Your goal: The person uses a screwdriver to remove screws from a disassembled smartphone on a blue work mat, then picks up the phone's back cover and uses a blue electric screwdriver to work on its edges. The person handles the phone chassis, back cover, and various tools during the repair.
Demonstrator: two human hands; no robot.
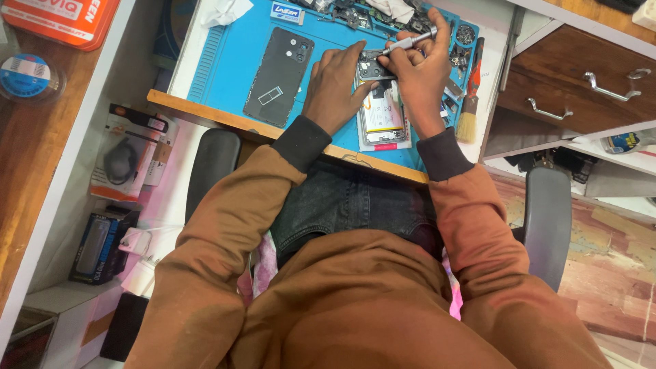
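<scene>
Seen from above, a seated person in a brown jacket works at one blue repair mat [225,61] spread over a wooden bench edge. To the right stands one wooden drawer unit [581,82] with two metal handles. The chair shows two dark armrests, one on each side of the person's lap. On the mat lie two phone parts: one dark back cover [279,75], flat and well left of the hands, with its camera cutouts at the top, and one opened phone [383,113] lying directly under the hands, its pale battery exposed. One brush [469,102] with a red handle and tan bristles lies just right of the phone, at the mat's edge. A scatter of small dark parts sits along the mat's far edge; they are too small to count. The left hand [335,85] rests on the upper part of the opened phone, fingers curled close together and pressing on the phone's top end. The right hand [420,75] grips one slim silver screwdriver [410,43], fingers closed around its shaft, the index finger stretched along toward the handle end. The tool's tip points toward the phone's top, between the two hands; whether it touches a screw cannot be told.
</scene>
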